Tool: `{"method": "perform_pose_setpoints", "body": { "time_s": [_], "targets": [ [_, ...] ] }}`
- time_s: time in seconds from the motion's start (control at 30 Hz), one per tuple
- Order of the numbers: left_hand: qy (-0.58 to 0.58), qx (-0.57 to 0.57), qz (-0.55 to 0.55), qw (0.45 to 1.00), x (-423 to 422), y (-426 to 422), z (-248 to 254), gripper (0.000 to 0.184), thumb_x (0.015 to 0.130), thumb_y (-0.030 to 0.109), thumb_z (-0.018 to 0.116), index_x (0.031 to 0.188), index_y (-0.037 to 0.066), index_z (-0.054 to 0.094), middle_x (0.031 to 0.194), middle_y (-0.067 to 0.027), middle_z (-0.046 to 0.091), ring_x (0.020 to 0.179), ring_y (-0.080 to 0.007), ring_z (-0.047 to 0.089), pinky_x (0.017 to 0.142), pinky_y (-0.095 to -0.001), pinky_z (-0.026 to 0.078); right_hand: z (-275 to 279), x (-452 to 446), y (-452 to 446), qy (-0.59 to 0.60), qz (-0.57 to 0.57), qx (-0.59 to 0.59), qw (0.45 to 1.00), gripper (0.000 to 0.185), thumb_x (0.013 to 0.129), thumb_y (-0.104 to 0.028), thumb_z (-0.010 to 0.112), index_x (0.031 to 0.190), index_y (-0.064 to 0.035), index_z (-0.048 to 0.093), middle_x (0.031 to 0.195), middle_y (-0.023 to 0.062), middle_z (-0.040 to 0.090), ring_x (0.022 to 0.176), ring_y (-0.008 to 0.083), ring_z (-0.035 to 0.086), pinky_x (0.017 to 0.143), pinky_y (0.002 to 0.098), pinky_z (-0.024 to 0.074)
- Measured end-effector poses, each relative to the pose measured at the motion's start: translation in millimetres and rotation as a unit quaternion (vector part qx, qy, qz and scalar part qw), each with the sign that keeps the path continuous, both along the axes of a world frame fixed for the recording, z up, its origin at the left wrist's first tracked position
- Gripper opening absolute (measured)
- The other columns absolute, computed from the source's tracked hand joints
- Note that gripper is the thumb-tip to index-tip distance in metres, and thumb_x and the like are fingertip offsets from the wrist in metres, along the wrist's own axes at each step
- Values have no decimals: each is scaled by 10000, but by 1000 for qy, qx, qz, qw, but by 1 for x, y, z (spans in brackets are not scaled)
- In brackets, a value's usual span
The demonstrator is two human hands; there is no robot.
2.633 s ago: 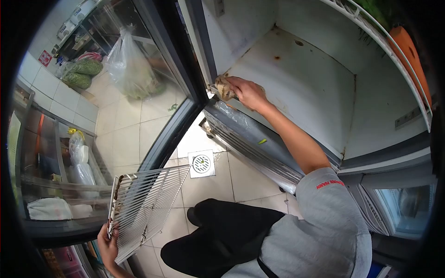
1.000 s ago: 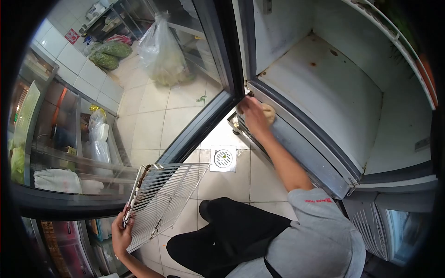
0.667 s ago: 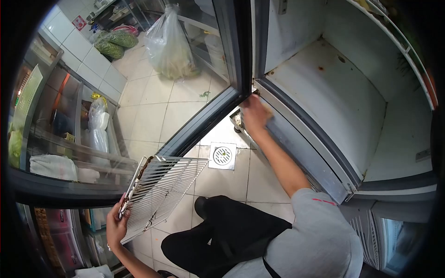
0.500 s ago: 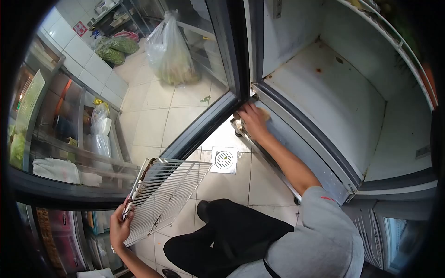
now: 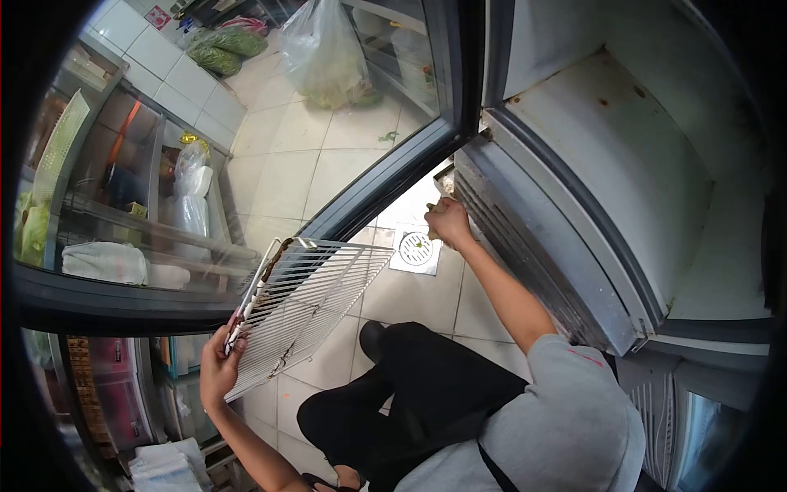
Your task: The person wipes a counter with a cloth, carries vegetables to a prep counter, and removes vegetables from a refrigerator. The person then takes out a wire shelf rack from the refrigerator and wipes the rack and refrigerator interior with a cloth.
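My left hand (image 5: pixel 220 366) grips the edge of a white wire shelf (image 5: pixel 307 303), which is tilted and has brown stains along its rim and middle. My right hand (image 5: pixel 450 223) is closed on a brownish cloth (image 5: pixel 433 233), mostly hidden by the fingers. It hangs just above the floor drain (image 5: pixel 417 248), beside the slatted lower front (image 5: pixel 508 234) of the fridge. The fridge compartment (image 5: pixel 607 148) stands open at the right, with rust spots on its white floor.
The glass door (image 5: pixel 377 170) stands open across the left. Through it show a plastic bag of greens (image 5: pixel 328 70), green mesh sacks (image 5: pixel 217 49) and shelves with a white cloth (image 5: pixel 106 262). Folded cloths (image 5: pixel 170 467) lie at the lower left. My black-clad legs (image 5: pixel 410 385) are folded below.
My right hand has moved from the fridge's lower front panel down toward the drain, still with the cloth. The view has shifted, and the wire shelf remains in my left hand.
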State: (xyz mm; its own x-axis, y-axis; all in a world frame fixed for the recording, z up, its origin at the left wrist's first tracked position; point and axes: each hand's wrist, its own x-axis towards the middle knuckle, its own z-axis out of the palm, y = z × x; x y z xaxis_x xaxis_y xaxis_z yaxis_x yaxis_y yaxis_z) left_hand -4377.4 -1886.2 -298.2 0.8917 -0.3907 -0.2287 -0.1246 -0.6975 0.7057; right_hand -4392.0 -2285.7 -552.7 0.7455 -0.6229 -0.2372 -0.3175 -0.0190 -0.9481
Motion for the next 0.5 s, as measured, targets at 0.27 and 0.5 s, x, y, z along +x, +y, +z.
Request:
{"method": "perform_pose_setpoints", "body": {
  "time_s": [0.27,0.5],
  "targets": [
    [7,7,15,1000,1,5,-1,223,807,126,577,956,-38,548,840,-11,534,781,-76,465,729,-203,367,-137,54,23,-108,-72,326,936,177,686,-67,683,809,20,591,722,80,587,615,147,563,540,249,466],
    [0,34,-2,999,-1,5,0,397,779,10,556,1168,2,477,913,-36,550,799,-75,440,739,-179,339,-102,82,35,92,-124,164,974,240,671,-180,654,758,35,592,727,115,618,643,182,597,579,295,471]
  ]
}}
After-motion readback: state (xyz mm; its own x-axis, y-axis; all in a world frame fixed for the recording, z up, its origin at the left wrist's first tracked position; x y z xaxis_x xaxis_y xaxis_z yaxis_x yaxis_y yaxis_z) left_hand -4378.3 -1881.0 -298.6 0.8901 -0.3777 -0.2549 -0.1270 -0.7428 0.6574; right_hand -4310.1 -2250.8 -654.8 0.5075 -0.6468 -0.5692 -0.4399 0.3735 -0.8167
